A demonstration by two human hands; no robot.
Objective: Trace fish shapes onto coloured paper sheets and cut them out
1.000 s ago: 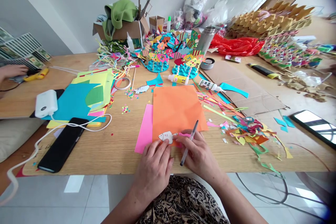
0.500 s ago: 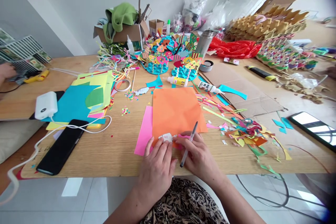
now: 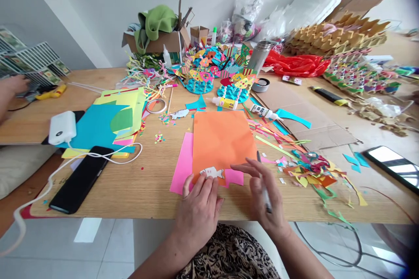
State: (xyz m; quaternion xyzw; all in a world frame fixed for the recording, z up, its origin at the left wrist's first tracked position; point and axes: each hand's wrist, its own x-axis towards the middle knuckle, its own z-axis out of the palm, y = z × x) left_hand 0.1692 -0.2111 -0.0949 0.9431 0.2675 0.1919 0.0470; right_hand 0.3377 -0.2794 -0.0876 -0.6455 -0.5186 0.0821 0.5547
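Observation:
My left hand [image 3: 198, 202] lies with its fingers stretched flat at the lower edge of an orange paper sheet [image 3: 224, 135]. Its fingertips press on a white paper fish cutout [image 3: 212, 171], covering the fish's lower edge. Pink paper [image 3: 183, 163] shows from beneath the orange sheet on the left and at the lower right. A grey pen [image 3: 266, 196] is held in my right hand [image 3: 270, 200], to the right of the sheet, with the index finger extended. A second white fish cutout [image 3: 179, 114] lies above the sheet's left corner.
Glue bottles [image 3: 225, 103], tape [image 3: 156, 106] and finished paper-fish models [image 3: 199, 83] stand beyond the sheet. Paper scraps [image 3: 310, 168] and a phone [image 3: 393, 163] lie right. Left are coloured papers [image 3: 98, 117], a cabled white device [image 3: 63, 127], a black phone [image 3: 81, 178] and another person's hand [image 3: 15, 85].
My right hand has moved right, away from the fish cutout, carrying the pen. More of the fish, including its tail, now shows. My left hand stays on it.

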